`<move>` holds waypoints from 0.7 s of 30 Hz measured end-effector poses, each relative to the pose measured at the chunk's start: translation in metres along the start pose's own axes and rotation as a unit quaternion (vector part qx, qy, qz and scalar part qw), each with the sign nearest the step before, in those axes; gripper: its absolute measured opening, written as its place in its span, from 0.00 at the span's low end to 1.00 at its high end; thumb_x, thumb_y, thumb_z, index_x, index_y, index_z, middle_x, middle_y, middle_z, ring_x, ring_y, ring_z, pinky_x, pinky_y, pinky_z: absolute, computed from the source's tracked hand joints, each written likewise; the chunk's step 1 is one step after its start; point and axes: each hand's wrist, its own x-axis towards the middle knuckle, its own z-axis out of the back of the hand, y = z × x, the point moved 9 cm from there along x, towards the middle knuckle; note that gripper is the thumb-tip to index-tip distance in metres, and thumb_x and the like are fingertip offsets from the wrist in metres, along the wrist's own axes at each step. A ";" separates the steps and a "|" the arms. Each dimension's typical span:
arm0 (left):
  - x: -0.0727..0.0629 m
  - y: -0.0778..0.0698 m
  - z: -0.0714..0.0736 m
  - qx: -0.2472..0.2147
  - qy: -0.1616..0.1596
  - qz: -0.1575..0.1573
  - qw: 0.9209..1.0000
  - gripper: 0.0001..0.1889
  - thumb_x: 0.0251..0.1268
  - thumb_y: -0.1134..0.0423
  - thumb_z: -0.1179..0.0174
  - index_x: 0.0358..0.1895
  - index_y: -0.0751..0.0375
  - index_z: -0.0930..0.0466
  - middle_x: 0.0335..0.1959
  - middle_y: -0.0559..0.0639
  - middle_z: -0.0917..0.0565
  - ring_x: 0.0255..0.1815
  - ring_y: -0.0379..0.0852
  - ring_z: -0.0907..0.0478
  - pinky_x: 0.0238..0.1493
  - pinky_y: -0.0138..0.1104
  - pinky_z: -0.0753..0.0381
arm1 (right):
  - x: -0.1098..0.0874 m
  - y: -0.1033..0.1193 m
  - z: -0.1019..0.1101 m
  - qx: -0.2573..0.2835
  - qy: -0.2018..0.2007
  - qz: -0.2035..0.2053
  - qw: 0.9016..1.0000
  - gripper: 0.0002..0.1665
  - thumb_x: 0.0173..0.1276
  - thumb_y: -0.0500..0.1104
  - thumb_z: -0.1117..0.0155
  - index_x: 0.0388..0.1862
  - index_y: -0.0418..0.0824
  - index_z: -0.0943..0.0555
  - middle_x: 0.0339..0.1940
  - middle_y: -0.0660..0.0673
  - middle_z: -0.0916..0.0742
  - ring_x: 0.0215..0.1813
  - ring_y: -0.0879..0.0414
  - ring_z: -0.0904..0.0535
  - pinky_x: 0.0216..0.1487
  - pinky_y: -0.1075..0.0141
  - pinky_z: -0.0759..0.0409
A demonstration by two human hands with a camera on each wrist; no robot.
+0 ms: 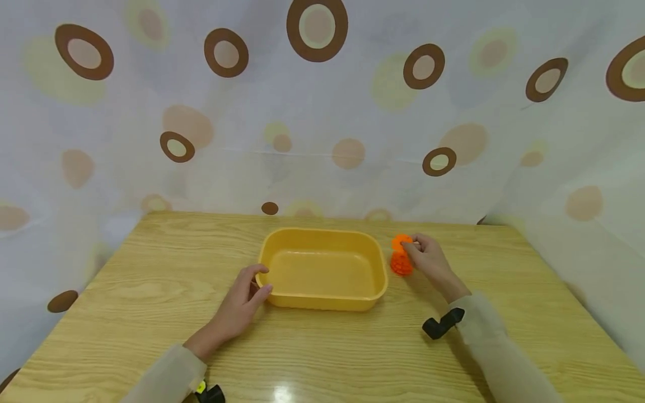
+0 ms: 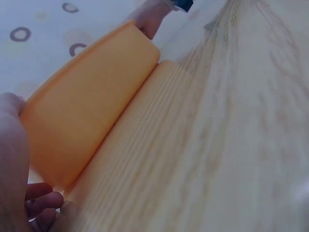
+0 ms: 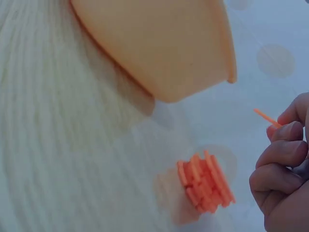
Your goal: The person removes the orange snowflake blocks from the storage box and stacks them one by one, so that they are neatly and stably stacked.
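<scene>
A yellow rectangular plastic basin with rounded corners stands on the wooden table with nothing in it. My left hand holds its left end, with index finger and thumb at the rim. In the left wrist view the other fingers curl low beside the basin's wall. Off the basin's right side, my right hand pinches a thin orange disc between thumb and fingertips. The disc appears edge-on in the right wrist view. Just below it lies a small pile of orange-red discs, stacked on one another.
The light wooden table ends at a pale cloth backdrop with brown rings and dots, which also hangs along both sides. A black camera is strapped to the right wrist, another to the left.
</scene>
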 end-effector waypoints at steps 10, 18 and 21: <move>-0.002 -0.001 0.002 0.004 -0.003 0.005 1.000 0.15 0.71 0.64 0.46 0.57 0.62 0.32 0.38 0.51 0.30 0.32 0.39 0.34 0.35 0.29 0.30 | 0.000 -0.040 0.007 -0.052 -0.024 -0.077 0.995 0.24 0.75 0.43 0.51 0.63 0.29 0.36 0.29 0.48 0.22 0.22 0.62 0.32 0.26 0.69 0.31; -0.002 -0.004 0.001 -0.008 0.001 0.004 1.000 0.15 0.71 0.64 0.46 0.58 0.62 0.32 0.38 0.50 0.30 0.32 0.39 0.34 0.35 0.29 0.30 | 0.002 -0.046 0.012 -0.080 -0.030 -0.065 0.994 0.26 0.74 0.44 0.48 0.64 0.29 0.34 0.42 0.36 0.17 0.34 0.63 0.25 0.36 0.71 0.27; -0.002 -0.005 0.001 -0.009 0.003 0.003 1.000 0.15 0.71 0.64 0.46 0.58 0.61 0.32 0.38 0.50 0.31 0.32 0.38 0.34 0.35 0.29 0.30 | 0.002 -0.046 0.012 -0.082 -0.027 -0.057 0.995 0.26 0.74 0.44 0.47 0.64 0.29 0.33 0.43 0.36 0.16 0.35 0.64 0.24 0.38 0.72 0.27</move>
